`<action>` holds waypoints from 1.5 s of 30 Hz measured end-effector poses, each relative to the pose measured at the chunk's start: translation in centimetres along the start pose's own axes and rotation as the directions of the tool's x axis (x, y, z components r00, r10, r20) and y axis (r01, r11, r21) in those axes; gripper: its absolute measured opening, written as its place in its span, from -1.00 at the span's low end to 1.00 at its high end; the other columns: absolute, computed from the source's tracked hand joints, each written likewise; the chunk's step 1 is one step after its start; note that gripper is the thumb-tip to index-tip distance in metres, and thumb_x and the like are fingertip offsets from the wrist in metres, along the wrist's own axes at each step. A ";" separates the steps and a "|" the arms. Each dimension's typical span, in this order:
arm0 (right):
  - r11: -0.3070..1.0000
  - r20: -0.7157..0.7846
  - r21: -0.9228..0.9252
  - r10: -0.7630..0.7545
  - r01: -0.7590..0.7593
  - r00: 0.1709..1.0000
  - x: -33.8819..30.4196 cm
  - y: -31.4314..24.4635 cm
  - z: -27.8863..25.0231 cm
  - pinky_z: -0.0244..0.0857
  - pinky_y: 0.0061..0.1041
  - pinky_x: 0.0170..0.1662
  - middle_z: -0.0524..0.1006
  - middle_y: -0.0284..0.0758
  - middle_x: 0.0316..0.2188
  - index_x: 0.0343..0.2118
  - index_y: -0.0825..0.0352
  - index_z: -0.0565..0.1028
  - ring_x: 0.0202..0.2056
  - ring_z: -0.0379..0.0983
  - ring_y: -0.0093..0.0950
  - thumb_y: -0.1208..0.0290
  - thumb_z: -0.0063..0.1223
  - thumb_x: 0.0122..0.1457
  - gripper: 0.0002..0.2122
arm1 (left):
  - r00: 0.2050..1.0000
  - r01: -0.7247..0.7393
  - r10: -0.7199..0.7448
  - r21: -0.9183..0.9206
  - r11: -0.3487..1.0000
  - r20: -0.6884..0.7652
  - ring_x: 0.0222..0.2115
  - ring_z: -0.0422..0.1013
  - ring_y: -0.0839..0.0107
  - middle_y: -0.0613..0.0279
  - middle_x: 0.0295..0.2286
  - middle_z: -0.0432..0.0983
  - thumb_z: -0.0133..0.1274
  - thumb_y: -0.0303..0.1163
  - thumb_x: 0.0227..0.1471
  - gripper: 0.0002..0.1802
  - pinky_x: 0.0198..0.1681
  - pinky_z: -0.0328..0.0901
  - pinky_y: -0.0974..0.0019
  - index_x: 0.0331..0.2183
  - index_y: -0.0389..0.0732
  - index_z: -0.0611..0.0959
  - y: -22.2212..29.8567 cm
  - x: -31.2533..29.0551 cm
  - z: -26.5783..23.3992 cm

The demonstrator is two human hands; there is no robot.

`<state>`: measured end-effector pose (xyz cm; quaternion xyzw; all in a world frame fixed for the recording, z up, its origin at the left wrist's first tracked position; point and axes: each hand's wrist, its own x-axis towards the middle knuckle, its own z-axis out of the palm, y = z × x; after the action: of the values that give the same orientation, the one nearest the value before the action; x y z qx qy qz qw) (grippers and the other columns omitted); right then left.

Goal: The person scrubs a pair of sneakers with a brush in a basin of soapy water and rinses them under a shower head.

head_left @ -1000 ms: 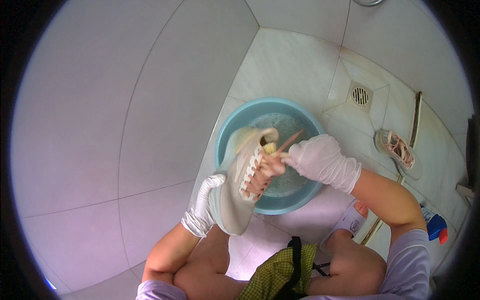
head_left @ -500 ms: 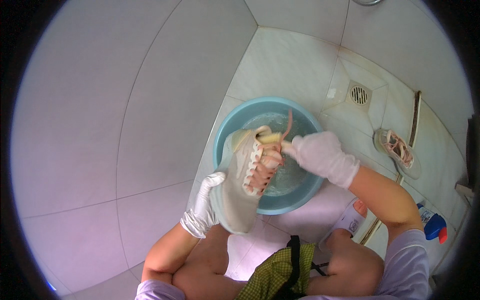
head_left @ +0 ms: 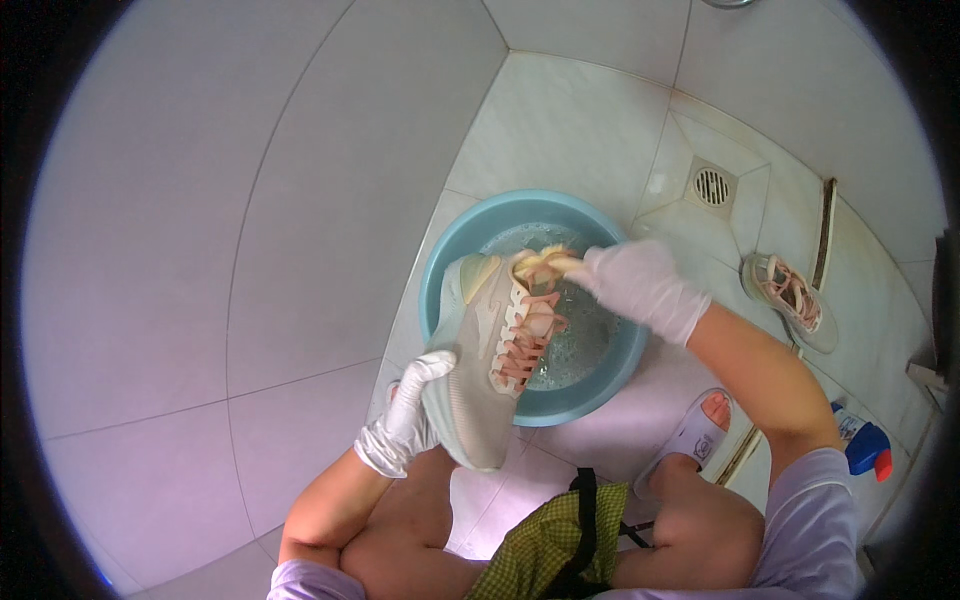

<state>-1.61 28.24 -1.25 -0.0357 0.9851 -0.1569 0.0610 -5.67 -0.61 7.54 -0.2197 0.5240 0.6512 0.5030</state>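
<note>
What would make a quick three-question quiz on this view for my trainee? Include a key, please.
1. Multiple choice: what does the left hand grip? A) the basin's rim; B) a pale shoe; C) a blue bottle.
2. True or false: the right hand, holding a motion-blurred brush, is bare.
3. Count: how many shoes with pinkish laces are in view?

Key:
1: B.
2: False; it wears a white glove.
3: Two; one is held, and the other shoe is on the floor to the right.

Two hands (head_left: 405,415) (head_left: 645,288), two sneakers (head_left: 478,375) (head_left: 795,303), one brush (head_left: 548,262), one basin (head_left: 535,206), one bottle (head_left: 866,448), one floor drain (head_left: 712,186).
</note>
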 end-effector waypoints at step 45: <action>0.989 -0.005 -0.043 -0.142 0.141 0.990 -2.0 -1.8 -1.1 0.38 -0.28 -0.60 0.53 -0.31 -0.61 -0.47 0.19 0.51 -0.61 0.53 -0.32 0.22 -0.15 0.19 -0.77 | 0.996 0.024 -0.015 -0.102 0.995 0.086 0.04 0.32 0.10 -0.09 0.08 0.31 -0.02 -0.11 0.03 -0.22 0.15 0.21 0.11 0.19 -0.34 0.23 -0.1 -0.5 -0.3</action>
<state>0.28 27.05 0.56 -0.1060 0.9834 -0.1401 0.0449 -5.51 -1.06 7.78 -0.2222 0.4657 0.6812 0.5193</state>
